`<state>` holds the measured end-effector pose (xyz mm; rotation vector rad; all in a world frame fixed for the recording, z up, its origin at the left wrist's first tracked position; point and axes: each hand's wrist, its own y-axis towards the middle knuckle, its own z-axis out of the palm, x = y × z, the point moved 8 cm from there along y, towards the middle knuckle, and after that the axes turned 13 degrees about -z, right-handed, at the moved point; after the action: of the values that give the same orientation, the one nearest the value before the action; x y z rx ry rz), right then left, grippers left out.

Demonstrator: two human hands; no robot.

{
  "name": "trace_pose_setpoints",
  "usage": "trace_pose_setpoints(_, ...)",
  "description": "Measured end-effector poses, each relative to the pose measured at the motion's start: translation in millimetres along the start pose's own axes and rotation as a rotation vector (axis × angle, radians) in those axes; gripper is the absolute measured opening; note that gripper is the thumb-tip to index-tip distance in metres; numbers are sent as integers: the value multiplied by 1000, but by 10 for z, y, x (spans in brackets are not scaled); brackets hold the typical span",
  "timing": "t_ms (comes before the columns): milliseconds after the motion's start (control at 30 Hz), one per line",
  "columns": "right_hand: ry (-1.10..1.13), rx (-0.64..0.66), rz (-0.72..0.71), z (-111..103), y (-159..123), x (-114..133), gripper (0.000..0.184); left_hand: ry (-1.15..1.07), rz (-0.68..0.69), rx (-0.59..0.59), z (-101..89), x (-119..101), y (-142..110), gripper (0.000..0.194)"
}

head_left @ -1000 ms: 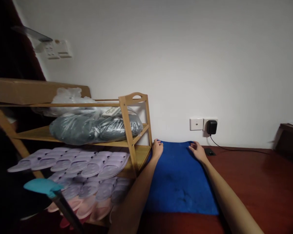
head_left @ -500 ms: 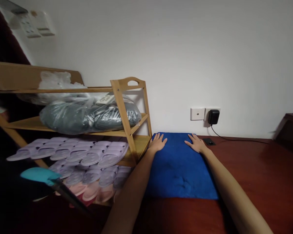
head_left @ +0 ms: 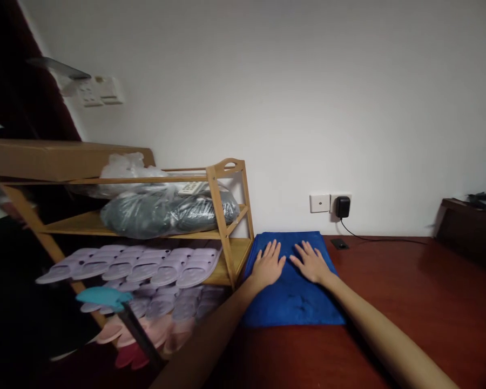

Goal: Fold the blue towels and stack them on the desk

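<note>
A folded blue cloth [head_left: 291,302] lies flat on the reddish-brown wooden tabletop [head_left: 392,292], its far edge close to the white wall. My left hand [head_left: 268,265] rests palm down on the cloth's left half, fingers spread and pointing away from me. On the right half lies my right hand [head_left: 311,263], also flat with its fingers apart. Neither hand holds anything. Small creases show in the cloth near its front edge.
To the left, a wooden rack [head_left: 222,227] carries a plastic-wrapped bundle [head_left: 162,210] and several lilac slippers [head_left: 166,267]. A turquoise-topped handle [head_left: 105,297] stands before it. A black adapter [head_left: 342,206] sits in the wall socket, its cord trailing right.
Both hands have slid back from the cloth's far corners toward its middle and come closer together. The view has shifted slightly, so the rack appears lower and further right.
</note>
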<state>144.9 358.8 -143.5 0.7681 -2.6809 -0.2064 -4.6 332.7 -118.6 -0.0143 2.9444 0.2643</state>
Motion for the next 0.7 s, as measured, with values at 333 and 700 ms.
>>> trace_pose_setpoints(333,116,2,-58,5,-426,97,67,-23,13,80,90,41,-405,55)
trace_pose_setpoints(700,498,-214,498,-264,-1309,-564,55,-299,-88,51,-4,827,-1092,54)
